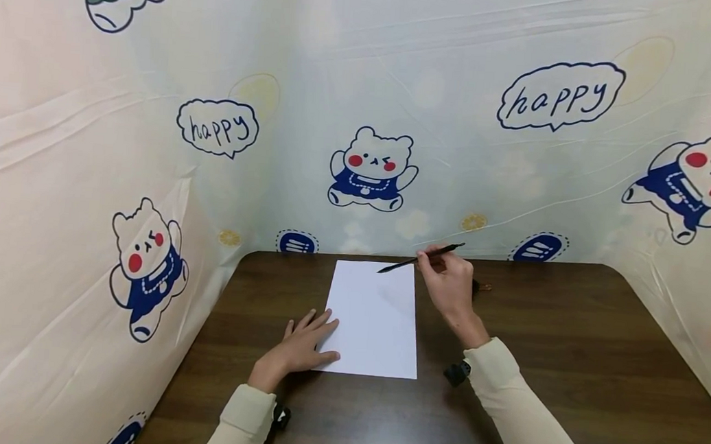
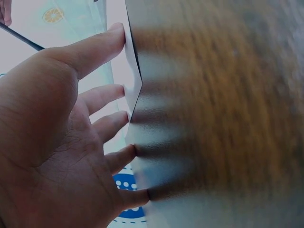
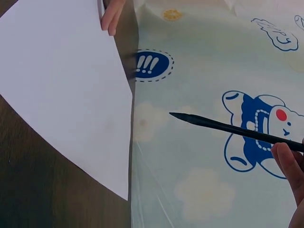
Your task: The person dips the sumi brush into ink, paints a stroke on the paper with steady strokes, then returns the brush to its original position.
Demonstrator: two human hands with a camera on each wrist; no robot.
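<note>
A white sheet of paper point(image 1: 373, 319) lies on the dark wooden table, and it looks blank. My left hand point(image 1: 303, 344) rests with fingers spread on the sheet's lower left edge. In the left wrist view, the thumb and some fingertips of that left hand point(image 2: 71, 118) touch the paper, while the others come down on the wood beside it. My right hand point(image 1: 450, 284) pinches a slim black pencil point(image 1: 405, 262) over the sheet's upper right. Seen from the right wrist, the pencil point(image 3: 223, 127) has its pointed tip raised off the paper point(image 3: 61, 80).
Partly hidden behind my right hand lies a small dark object point(image 1: 483, 286) with a reddish-brown end. The brown table point(image 1: 569, 347) ends at a printed cloth backdrop point(image 1: 445, 180) with bears and "happy" bubbles, which also hangs along both sides. Each wrist carries a black camera.
</note>
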